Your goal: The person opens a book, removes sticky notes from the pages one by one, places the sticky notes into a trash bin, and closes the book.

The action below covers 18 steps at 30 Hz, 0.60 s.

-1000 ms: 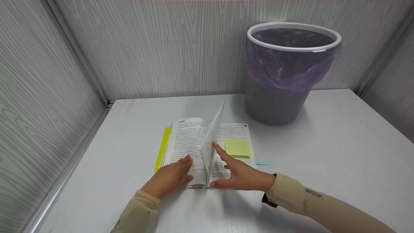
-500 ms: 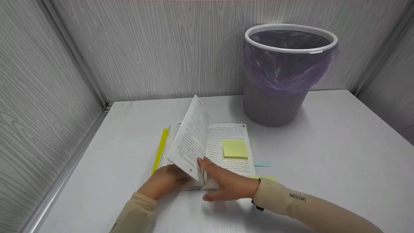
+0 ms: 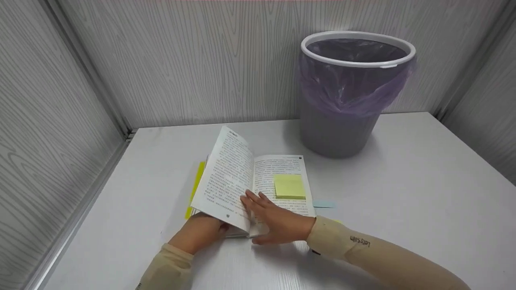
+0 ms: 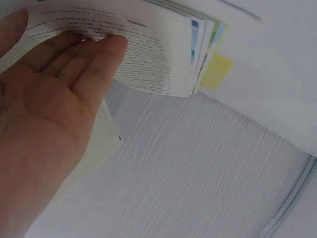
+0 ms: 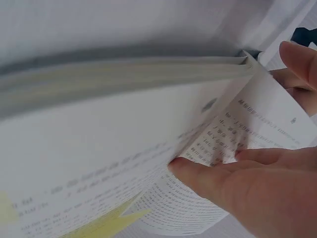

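Observation:
An open book (image 3: 278,164) with printed text lies on the white table, one page (image 3: 223,177) raised at a slant over its left side. My left hand (image 3: 199,231) reaches beneath that page's lower corner, its fingertips hidden in the head view. The left wrist view shows the left hand (image 4: 62,94) with fingers extended against a printed page. With fingers spread, my right hand (image 3: 278,221) touches the raised page near the spine. In the right wrist view, the right hand's fingertips (image 5: 181,166) meet the paper by the fold. A yellow sticky note pad (image 3: 289,186) sits on the right page.
A bright yellow strip (image 3: 196,189) sticks out past the book's left edge, a light blue tab (image 3: 323,204) past its right. Behind stands a grey bin (image 3: 338,135) with a purple bag (image 3: 354,94), near the back wall (image 3: 181,60).
The page has swung from upright near the spine over to the left. My left hand has gone from lying on the left page to under it; the right hand has moved slightly left.

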Motion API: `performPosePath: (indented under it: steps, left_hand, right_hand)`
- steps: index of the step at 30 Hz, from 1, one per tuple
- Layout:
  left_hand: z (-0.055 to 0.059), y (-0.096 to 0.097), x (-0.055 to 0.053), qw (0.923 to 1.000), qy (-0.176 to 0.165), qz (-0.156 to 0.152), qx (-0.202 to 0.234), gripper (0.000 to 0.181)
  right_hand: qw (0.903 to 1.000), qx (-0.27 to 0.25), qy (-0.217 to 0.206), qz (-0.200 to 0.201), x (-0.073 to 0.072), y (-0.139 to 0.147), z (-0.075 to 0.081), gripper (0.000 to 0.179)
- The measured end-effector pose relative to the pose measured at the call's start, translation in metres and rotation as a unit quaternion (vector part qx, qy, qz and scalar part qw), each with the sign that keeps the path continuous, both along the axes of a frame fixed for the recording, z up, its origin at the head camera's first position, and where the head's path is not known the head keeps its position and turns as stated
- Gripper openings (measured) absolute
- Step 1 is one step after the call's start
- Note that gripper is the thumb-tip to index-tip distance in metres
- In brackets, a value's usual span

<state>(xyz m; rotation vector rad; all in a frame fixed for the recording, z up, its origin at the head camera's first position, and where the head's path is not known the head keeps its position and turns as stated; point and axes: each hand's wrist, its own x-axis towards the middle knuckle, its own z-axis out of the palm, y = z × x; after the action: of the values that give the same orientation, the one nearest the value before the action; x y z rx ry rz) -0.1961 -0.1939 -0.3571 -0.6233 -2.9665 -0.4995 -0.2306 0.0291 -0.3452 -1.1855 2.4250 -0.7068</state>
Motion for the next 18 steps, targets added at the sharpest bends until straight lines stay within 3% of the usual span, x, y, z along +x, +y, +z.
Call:
performPosePath:
  steps: [4, 9, 14, 18]
  left_hand:
    - [0.002, 0.004, 0.006, 0.9999, -0.006, 0.006, -0.007, 0.035]
    - [0.010, 0.013, 0.012, 0.9979, -0.057, 0.021, -0.021, 0.036]
    - [0.027, 0.025, 0.024, 0.9907, -0.118, 0.043, -0.052, 0.050]
    - [0.042, 0.033, 0.035, 0.9822, -0.150, 0.048, -0.103, 0.045]
  right_hand:
    - [0.9999, 0.008, 0.009, 0.006, -0.004, -0.003, -0.002, 0.097]
    - [0.9997, 0.001, 0.007, 0.025, -0.007, -0.004, -0.002, 0.095]
    - [0.9998, 0.015, -0.010, 0.010, -0.010, -0.004, -0.001, 0.095]
    - [0.9994, 0.026, -0.022, -0.007, -0.011, -0.004, -0.002, 0.095]
